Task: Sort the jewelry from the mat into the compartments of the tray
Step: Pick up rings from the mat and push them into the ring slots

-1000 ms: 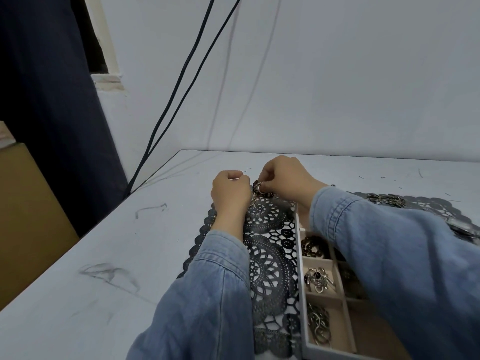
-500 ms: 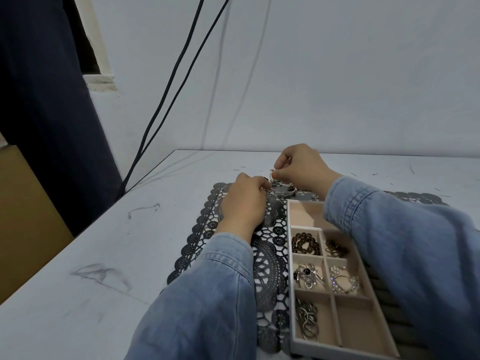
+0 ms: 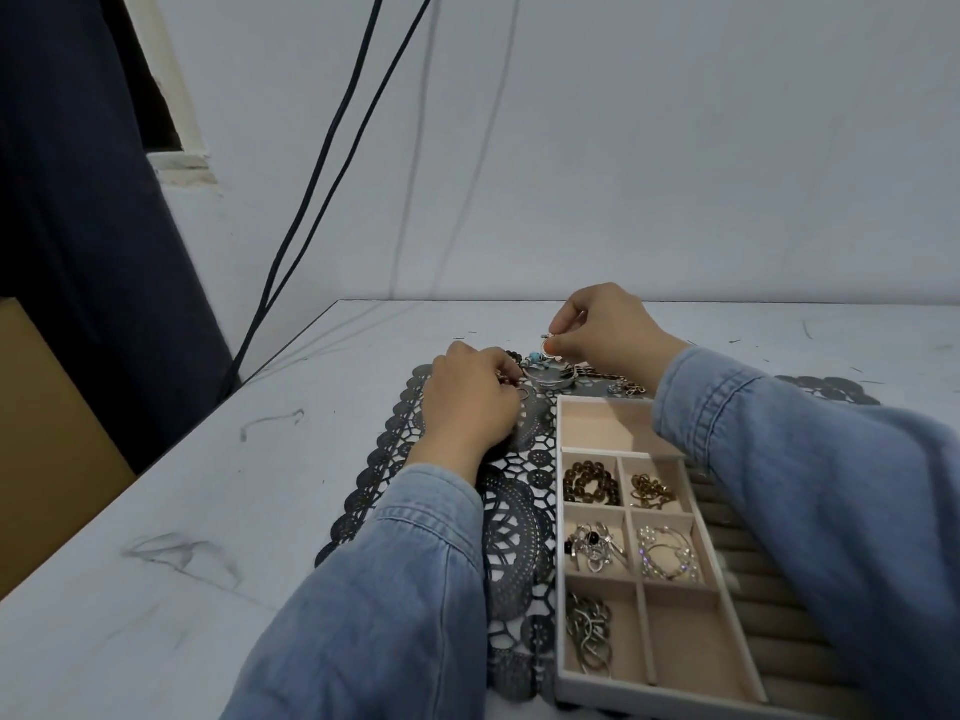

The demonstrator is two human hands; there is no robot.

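Now the right hand [image 3: 608, 335] pinches a small piece [image 3: 549, 346] just above the jewelry pile [image 3: 551, 375] at the far end of the lace mat [image 3: 511, 543], while the left hand [image 3: 467, 402] lies curled beside the pile, its grip impossible to tell, left of the partly filled tray [image 3: 597, 694].

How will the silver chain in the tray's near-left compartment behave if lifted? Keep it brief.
The silver chain lies in loose, overlapping loops, so it is probably floppy and would dangle. Crossed loops may tangle as it rises. Its thin links suggest little weight.
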